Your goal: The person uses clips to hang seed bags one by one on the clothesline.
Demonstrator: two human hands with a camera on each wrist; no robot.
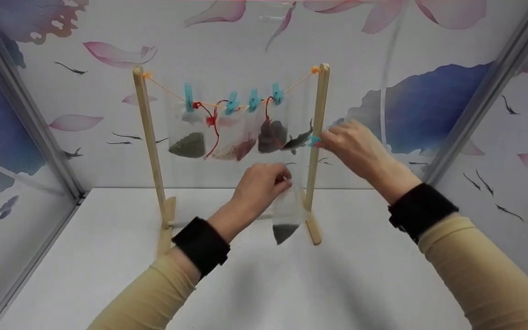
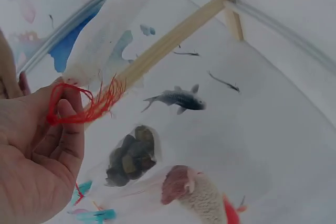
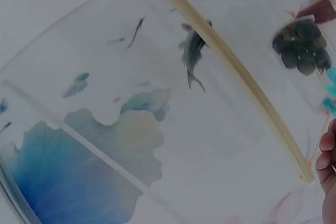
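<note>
My left hand pinches the top of a small sheer drawstring pouch, which hangs down with dark grains in its pointed bottom corner. In the left wrist view, a red cord loops over the fingers of that hand. Up beside the right post, my right hand pinches a blue clothespin. A thin orange line sags between two posts. Hanging from it by several blue clothespins are pouches with greenish contents, pale and reddish contents, and dark stone-like pieces.
The wooden left post and right post stand on flat wooden feet, joined low down by a pale crossbar. Beneath is a white tabletop. Panels printed with petals, fish and blue shapes enclose the back and sides.
</note>
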